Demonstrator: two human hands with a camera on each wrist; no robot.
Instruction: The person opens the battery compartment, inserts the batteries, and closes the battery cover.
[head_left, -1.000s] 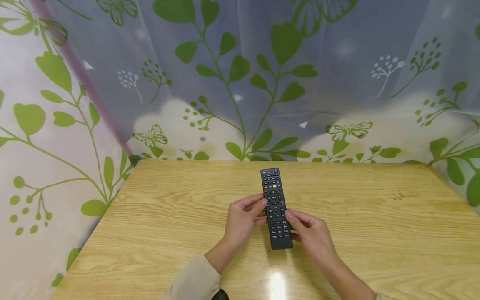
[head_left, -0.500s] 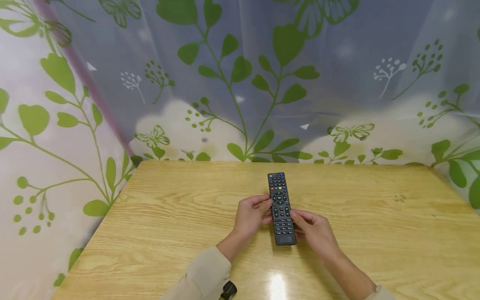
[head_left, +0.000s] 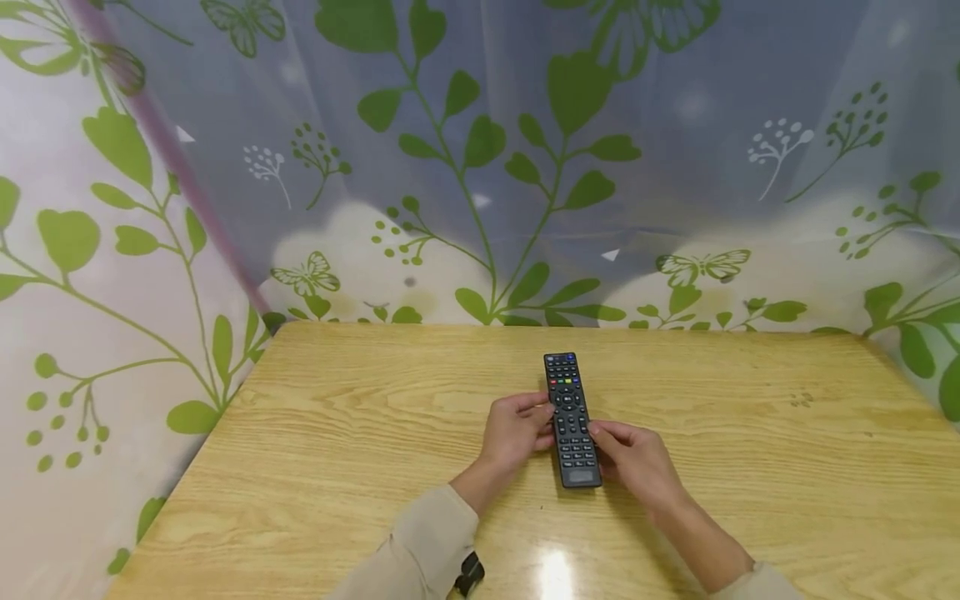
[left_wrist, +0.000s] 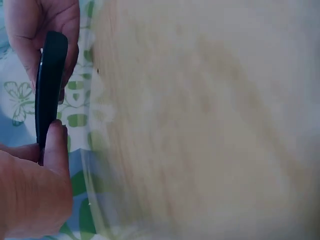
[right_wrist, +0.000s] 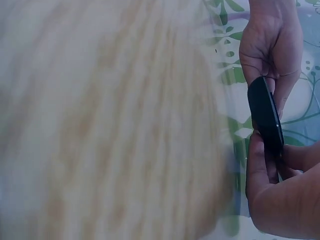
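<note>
A black remote control [head_left: 573, 433] with rows of buttons, several of them coloured near its top, is held between both hands over the table, its button face up. My left hand [head_left: 513, 429] pinches its left edge around the middle, thumb on top and fingers underneath. On the opposite edge, a little lower down, my right hand [head_left: 637, 462] grips it the same way. Both wrist views show the remote control [left_wrist: 50, 85] edge-on, raised above the tabletop, its dark underside [right_wrist: 265, 112] turned to the camera.
A wood-grain table [head_left: 360, 400] spreads under the hands. Behind it hangs a curtain [head_left: 420, 183] printed with green leaves and butterflies, and another patterned cloth runs along the left. A black strap [head_left: 469, 573] sits at the left sleeve's cuff.
The remote control has shifted right and looks slightly smaller, lower toward the table. Both hands keep hold of it, the left moving right with it. The head view has shifted slightly.
</note>
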